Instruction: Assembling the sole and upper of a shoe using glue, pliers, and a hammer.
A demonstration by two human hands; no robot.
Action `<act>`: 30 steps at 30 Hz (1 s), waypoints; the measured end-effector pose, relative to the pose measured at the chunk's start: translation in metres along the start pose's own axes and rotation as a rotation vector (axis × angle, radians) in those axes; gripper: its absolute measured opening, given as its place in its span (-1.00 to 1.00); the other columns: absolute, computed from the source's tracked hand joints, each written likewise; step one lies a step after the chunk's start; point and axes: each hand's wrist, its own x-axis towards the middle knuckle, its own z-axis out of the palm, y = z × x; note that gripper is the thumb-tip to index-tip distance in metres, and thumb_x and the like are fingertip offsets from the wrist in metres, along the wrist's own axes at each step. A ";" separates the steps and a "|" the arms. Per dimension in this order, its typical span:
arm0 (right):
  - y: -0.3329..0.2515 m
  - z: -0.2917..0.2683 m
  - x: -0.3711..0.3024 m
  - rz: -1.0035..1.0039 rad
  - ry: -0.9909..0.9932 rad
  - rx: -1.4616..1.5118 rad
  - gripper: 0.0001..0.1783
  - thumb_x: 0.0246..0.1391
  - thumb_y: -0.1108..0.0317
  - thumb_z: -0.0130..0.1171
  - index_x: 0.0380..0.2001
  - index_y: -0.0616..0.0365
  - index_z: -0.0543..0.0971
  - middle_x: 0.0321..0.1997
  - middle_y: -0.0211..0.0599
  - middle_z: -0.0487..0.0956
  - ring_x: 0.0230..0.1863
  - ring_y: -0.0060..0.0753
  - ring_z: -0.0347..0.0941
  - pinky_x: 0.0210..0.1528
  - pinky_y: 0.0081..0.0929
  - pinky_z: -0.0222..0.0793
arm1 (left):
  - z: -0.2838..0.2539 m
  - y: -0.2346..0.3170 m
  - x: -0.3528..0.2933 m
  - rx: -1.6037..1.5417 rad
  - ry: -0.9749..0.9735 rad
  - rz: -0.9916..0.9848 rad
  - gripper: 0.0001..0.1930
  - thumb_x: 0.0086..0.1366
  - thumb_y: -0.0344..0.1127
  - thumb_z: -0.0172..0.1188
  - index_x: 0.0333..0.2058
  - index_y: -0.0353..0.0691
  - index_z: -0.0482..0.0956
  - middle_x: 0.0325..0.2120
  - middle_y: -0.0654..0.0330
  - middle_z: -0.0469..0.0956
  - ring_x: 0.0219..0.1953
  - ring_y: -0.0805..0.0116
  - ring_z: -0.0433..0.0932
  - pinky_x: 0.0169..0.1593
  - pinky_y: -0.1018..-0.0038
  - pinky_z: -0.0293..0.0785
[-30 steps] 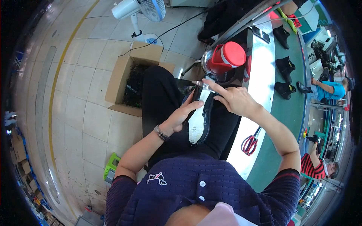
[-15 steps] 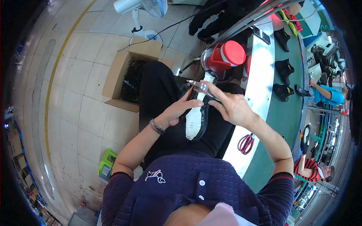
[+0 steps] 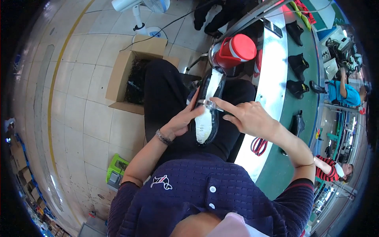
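Pale floor tiles (image 3: 94, 134) fill the left of my head view, where a cardboard box (image 3: 115, 81) stands open beside the knee. To the right I see a bright metal ledge (image 3: 273, 67), with red looped handles (image 3: 259, 146) lying on it, and a green belt (image 3: 290, 111) carrying black boots (image 3: 298, 65). From my remote seat I find the black shoe (image 3: 214, 85) over the lap, its white sole turned up. The left hand (image 3: 182, 119) is closed around its side; blur hides the thumb's exact contact. The right hand (image 3: 254, 118) is curled around a metal-ended tool (image 3: 209, 105), index finger extended, the metal over mid-sole; I can't tell how firmly it presses.
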 end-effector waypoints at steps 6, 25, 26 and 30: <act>-0.018 0.003 -0.018 -0.173 0.176 -0.353 -0.19 -0.01 0.50 0.08 0.30 -0.45 0.23 -0.35 -0.12 0.48 -0.23 -0.25 0.46 -0.48 -0.39 0.48 | 0.013 -0.016 -0.020 -0.326 -0.010 0.017 -0.34 0.42 0.19 -0.26 0.40 0.23 -0.18 0.36 0.24 0.06 0.31 0.25 0.17 0.33 0.22 0.11; -0.019 -0.029 0.004 -0.245 0.193 -0.010 -0.23 0.11 0.45 0.04 0.37 -0.37 0.14 -0.64 -0.27 0.51 -0.71 -0.32 0.47 -0.68 -0.46 0.38 | 0.026 -0.014 -0.021 0.072 0.171 0.161 -0.29 0.42 -0.24 0.00 0.41 0.06 -0.19 0.31 0.11 0.11 0.31 0.33 0.15 0.34 0.39 0.05; -0.018 -0.021 0.009 -0.221 0.158 0.032 -0.27 0.14 0.29 0.14 0.36 -0.29 0.15 -0.63 -0.30 0.47 -0.66 -0.27 0.46 -0.67 -0.38 0.35 | 0.020 -0.012 -0.019 0.064 0.162 0.078 -0.18 0.35 -0.34 0.09 0.41 0.13 -0.24 0.31 0.12 0.10 0.31 0.33 0.16 0.33 0.36 0.08; -0.016 -0.007 0.018 -0.135 0.014 -0.229 -0.24 0.11 0.27 0.17 0.36 -0.31 0.15 -0.69 -0.33 0.45 -0.68 -0.24 0.45 -0.65 -0.31 0.36 | 0.019 0.000 -0.022 -0.062 0.104 0.045 0.08 0.14 -0.47 0.31 0.41 0.21 -0.31 0.33 0.13 0.02 0.33 0.28 0.10 0.31 0.30 0.12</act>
